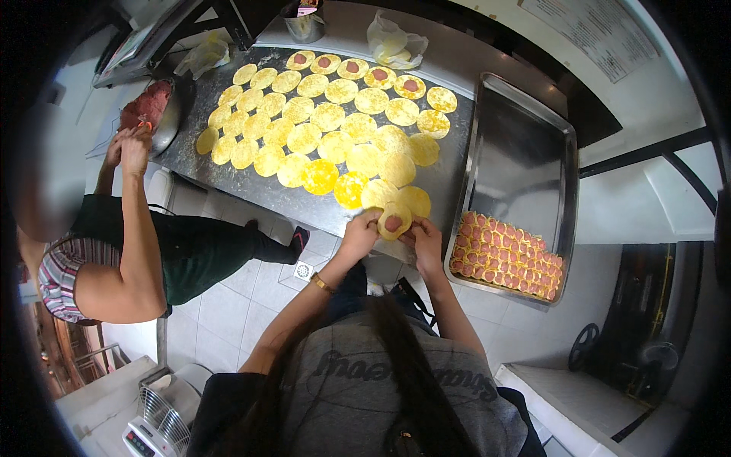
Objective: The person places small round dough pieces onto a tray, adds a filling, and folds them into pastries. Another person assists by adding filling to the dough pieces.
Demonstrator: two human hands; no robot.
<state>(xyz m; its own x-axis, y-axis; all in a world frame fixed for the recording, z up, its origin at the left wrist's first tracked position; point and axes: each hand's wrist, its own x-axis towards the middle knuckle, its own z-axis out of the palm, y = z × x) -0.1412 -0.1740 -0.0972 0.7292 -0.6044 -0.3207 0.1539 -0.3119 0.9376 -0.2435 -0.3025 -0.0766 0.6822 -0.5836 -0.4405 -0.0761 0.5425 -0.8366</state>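
Observation:
Close to the near edge of the dark worktop (445,171), a yellow dough round (389,207) with a ball of reddish minced meat (393,223) on it is between my hands. My left hand (361,234) pinches its left edge. Its right edge is in the fingers of my right hand (424,238). Just beyond lie more dough rounds (327,116) in rows, some overlapping near my hands. Several rounds in the far row (352,68) carry meat balls. To my right, a metal tray (525,145) holds packed rows of meat-filled dough pieces (506,255) at its near end.
At the left, a co-worker's hands (131,148) work at a metal bowl (167,126) of minced meat (146,105). Plastic bags (396,42) and a metal container (305,27) stand along the back. A scale (149,433) sits at lower left.

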